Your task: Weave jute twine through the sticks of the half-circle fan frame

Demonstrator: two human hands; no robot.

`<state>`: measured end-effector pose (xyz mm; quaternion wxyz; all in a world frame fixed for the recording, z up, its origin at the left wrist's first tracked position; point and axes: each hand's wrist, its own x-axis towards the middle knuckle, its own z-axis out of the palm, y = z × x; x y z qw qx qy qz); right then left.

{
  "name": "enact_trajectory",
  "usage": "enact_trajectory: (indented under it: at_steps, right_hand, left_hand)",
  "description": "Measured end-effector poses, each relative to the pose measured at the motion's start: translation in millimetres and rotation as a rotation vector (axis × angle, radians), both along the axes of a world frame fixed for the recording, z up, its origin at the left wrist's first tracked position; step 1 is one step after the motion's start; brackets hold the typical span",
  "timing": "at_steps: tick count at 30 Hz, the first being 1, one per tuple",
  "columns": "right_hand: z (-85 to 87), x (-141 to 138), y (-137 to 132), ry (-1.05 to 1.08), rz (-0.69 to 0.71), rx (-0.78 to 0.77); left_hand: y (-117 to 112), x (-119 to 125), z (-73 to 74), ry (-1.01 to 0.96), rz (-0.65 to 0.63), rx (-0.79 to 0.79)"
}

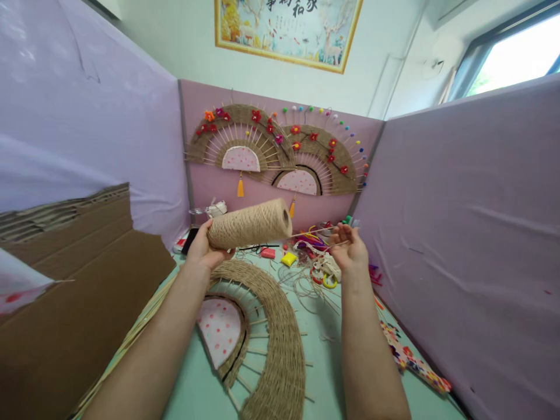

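My left hand (209,248) grips the near end of a big spool of tan twine (249,223), lifted above the table and lying almost level. From its far end a strand of twine (312,232) runs across to my right hand (349,246), whose fingers are curled round it. Below them on the table lies a woven twine fan (284,338), with thin sticks spreading out from a half-round, pink-dotted white centre (220,329).
Cardboard (79,303) stands at the left. Yellow (288,259) and red packets (268,253), scissors (329,281) and loose twine lie at the back. Two finished fans (238,116) hang on the pink partition (271,207). Flower-patterned material (415,361) lies at the right edge.
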<state>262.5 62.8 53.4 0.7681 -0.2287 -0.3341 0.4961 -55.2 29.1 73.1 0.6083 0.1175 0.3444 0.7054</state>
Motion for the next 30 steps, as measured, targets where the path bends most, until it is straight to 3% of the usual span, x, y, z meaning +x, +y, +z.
enact_trajectory:
  at_steps: [4,6,9,12,15,17,19,21,23,26,28,30]
  right_hand:
    - [5.3,17.9,-4.8,0.2,-0.264,0.066]
    - [8.2,23.2,-7.5,0.244,-0.414,0.106]
    - [6.4,29.5,-6.4,0.199,-0.625,0.133]
    - [-4.8,39.7,0.0,0.112,-0.757,0.048]
    - [-19.5,53.1,5.9,-0.05,-0.831,-0.138]
    - [-26.2,57.5,6.5,-0.3,-0.726,-0.25]
    - [-27.9,52.3,2.9,-0.703,-0.464,-0.353]
    - [-24.1,34.1,-4.5,-1.164,-0.206,-0.422]
    - [-17.4,3.3,-13.9,-1.493,-0.148,-0.387]
    - [-10.3,-55.3,-26.9,-1.461,-0.203,-0.007]
    - [-11.9,-90.7,-32.4,-1.298,-0.016,0.169]
    - [-17.3,-114.6,-35.4,-1.112,0.253,0.203]
  left_hand:
    - [1.3,2.1,-1.1,0.129,0.331,0.266]
    - [1.7,-1.2,-1.4,0.247,0.424,0.358]
    - [1.9,-9.2,-1.9,0.265,0.248,0.245]
    - [1.0,-14.8,-0.9,0.072,-0.017,0.055]
    - [-1.6,-15.4,2.8,-0.095,-0.052,0.031]
    - [-3.6,-13.2,5.6,-0.13,0.049,0.085]
    - [-4.8,-8.0,6.7,-0.137,0.141,0.14]
    - [-5.3,1.4,5.0,-0.151,0.168,0.162]
    - [-6.6,14.9,1.5,-0.175,0.136,0.144]
    - [-12.8,37.7,-2.9,-0.211,0.045,0.14]
    - [-18.8,49.3,-3.3,-0.242,-0.043,0.142]
    - [-23.3,55.0,-2.4,-0.262,-0.099,0.154]
